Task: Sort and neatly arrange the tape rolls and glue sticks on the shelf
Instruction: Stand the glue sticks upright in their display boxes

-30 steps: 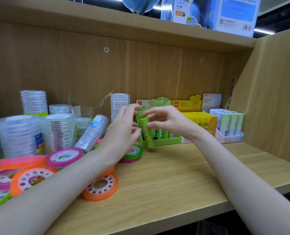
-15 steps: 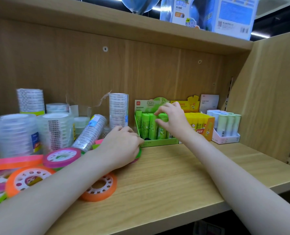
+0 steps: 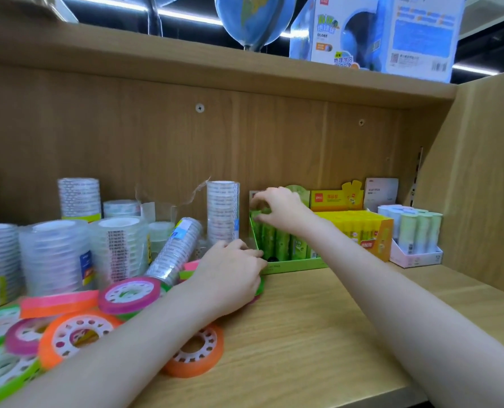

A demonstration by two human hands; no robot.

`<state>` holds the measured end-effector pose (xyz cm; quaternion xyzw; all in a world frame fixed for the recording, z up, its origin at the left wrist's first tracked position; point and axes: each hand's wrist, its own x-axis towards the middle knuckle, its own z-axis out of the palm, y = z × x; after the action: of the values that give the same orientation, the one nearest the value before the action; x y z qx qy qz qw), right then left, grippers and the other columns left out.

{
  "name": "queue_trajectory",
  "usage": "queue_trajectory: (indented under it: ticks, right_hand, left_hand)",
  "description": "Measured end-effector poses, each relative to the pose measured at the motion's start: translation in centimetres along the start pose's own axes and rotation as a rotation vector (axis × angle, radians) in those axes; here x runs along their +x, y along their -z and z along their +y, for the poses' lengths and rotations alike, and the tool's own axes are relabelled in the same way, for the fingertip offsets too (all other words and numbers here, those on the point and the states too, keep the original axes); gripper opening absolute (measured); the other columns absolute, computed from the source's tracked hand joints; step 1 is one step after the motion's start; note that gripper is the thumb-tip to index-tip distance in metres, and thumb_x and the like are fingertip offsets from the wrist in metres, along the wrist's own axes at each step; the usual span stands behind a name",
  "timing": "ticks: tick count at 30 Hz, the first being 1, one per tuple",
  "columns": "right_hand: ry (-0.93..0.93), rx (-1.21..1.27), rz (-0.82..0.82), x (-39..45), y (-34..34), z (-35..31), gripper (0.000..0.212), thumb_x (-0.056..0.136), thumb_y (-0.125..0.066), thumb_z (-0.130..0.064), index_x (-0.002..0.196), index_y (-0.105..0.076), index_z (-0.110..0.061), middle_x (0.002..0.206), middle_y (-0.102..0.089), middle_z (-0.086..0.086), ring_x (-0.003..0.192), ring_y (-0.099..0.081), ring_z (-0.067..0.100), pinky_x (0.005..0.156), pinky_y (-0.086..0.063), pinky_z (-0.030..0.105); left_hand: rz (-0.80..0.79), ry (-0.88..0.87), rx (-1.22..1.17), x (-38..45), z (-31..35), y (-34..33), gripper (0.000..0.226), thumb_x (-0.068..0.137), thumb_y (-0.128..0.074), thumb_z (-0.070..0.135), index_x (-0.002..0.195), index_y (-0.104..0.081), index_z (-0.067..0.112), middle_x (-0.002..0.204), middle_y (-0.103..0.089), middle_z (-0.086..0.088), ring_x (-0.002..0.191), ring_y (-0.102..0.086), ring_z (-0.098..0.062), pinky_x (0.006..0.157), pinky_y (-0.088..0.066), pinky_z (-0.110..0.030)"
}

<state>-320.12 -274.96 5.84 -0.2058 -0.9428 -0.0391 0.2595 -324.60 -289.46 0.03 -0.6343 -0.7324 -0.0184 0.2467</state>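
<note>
My right hand (image 3: 277,207) reaches into the back left of a green display box (image 3: 292,267). Its curled fingers pinch the top of one of the green glue sticks (image 3: 283,245) standing there. My left hand (image 3: 230,275) lies knuckles up over a green tape roll (image 3: 261,285) beside the box's front left corner, fingers curled round it. Loose coloured tape rolls lie flat at the left, among them an orange one (image 3: 198,351) and a pink one (image 3: 130,293). Stacks of clear tape (image 3: 56,254) stand behind them, and one stack (image 3: 175,248) leans over.
A yellow box of glue sticks (image 3: 359,228) stands right of the green one, then a pink tray of pastel glue sticks (image 3: 415,231) against the shelf's right wall (image 3: 486,184). A tall clear tape stack (image 3: 223,210) stands just left of the green box. Boxed globes sit on the shelf above.
The green glue stick that both hands held upright in front of the box went into the box. My right hand moved to the box's back left; my left hand dropped onto the tape roll.
</note>
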Motion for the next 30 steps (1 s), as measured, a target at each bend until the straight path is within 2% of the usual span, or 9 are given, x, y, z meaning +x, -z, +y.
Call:
queue_trajectory:
  ticks: [3,7,13,17,20,23,26,28,30]
  right_hand:
    - [-0.022,0.111,0.029,0.3,-0.2,0.3,0.024,0.081,-0.067,-0.021,0.103,-0.06,-0.016,0.093,-0.054,-0.003,0.103,-0.054,0.022,0.092,-0.039,0.04]
    - [0.049,0.151,0.006,-0.2,-0.3,0.7,0.023,0.079,-0.069,-0.021,0.099,-0.058,-0.016,0.104,-0.06,0.002,0.102,-0.053,0.019,0.098,-0.035,0.041]
    - [-0.057,0.587,0.473,-1.4,2.3,2.1,0.019,0.08,-0.069,-0.007,0.09,-0.054,-0.015,0.097,-0.06,0.006,0.088,-0.057,0.017,0.079,-0.046,0.021]
    - [-0.041,0.581,0.506,-3.7,3.4,2.7,0.012,0.083,-0.066,-0.009,0.088,-0.057,-0.014,0.096,-0.057,0.002,0.08,-0.057,0.011,0.067,-0.042,0.006]
    - [-0.026,0.653,0.531,-5.2,3.6,3.1,0.01,0.085,-0.064,-0.008,0.09,-0.057,-0.013,0.097,-0.058,0.003,0.08,-0.057,0.01,0.07,-0.046,0.011]
    - [-0.1,0.809,0.584,-5.5,3.5,3.5,0.009,0.091,-0.054,-0.008,0.092,-0.056,-0.016,0.103,-0.059,0.008,0.084,-0.06,0.018,0.076,-0.051,0.027]
    - [-0.12,0.829,0.543,-6.1,3.0,3.7,0.014,0.096,-0.045,-0.007,0.093,-0.057,-0.015,0.105,-0.053,0.007,0.07,-0.059,0.017,0.057,-0.052,0.025]
    - [-0.086,0.731,0.497,-6.6,2.7,3.9,0.006,0.093,-0.053,-0.009,0.09,-0.052,-0.014,0.098,-0.054,0.008,0.06,-0.061,0.016,0.044,-0.048,0.025]
    - [-0.077,0.589,0.473,-6.9,2.4,4.0,0.023,0.086,-0.065,-0.014,0.077,-0.044,-0.018,0.082,-0.054,0.007,0.053,-0.061,0.014,0.042,-0.044,0.022]
  left_hand:
    - [0.001,0.008,-0.003,0.1,-0.1,0.0,0.04,0.097,-0.03,0.025,0.133,-0.048,0.027,0.147,-0.036,0.011,0.127,-0.036,-0.017,0.099,-0.033,-0.031]
    - [0.015,0.01,0.006,0.1,0.0,-0.1,0.04,0.097,-0.031,0.025,0.134,-0.047,0.026,0.147,-0.036,0.01,0.127,-0.036,-0.017,0.099,-0.034,-0.031]
    - [0.008,0.024,-0.016,0.1,0.0,-0.1,0.039,0.095,-0.033,0.025,0.13,-0.051,0.027,0.147,-0.037,0.012,0.126,-0.038,-0.016,0.097,-0.036,-0.029]
    - [-0.002,0.028,-0.018,0.2,0.1,-0.1,0.038,0.096,-0.033,0.025,0.129,-0.051,0.027,0.147,-0.036,0.012,0.126,-0.038,-0.017,0.095,-0.036,-0.029]
    - [-0.001,0.028,-0.02,0.1,0.1,-0.1,0.038,0.096,-0.033,0.025,0.129,-0.051,0.027,0.147,-0.036,0.012,0.126,-0.038,-0.016,0.095,-0.036,-0.028]
    - [0.007,0.03,-0.019,0.1,0.1,-0.1,0.038,0.096,-0.033,0.025,0.129,-0.052,0.028,0.147,-0.036,0.012,0.126,-0.038,-0.016,0.094,-0.035,-0.027]
    - [0.007,0.03,-0.024,0.0,0.1,-0.1,0.038,0.096,-0.033,0.025,0.129,-0.051,0.029,0.147,-0.036,0.012,0.126,-0.038,-0.016,0.095,-0.036,-0.028]
    - [0.005,0.033,-0.027,0.0,0.1,0.0,0.038,0.096,-0.033,0.025,0.129,-0.051,0.029,0.148,-0.035,0.012,0.127,-0.038,-0.016,0.095,-0.035,-0.028]
    - [0.003,0.037,-0.022,0.1,0.1,0.0,0.038,0.096,-0.033,0.025,0.129,-0.051,0.029,0.148,-0.035,0.011,0.127,-0.039,-0.017,0.095,-0.036,-0.028]
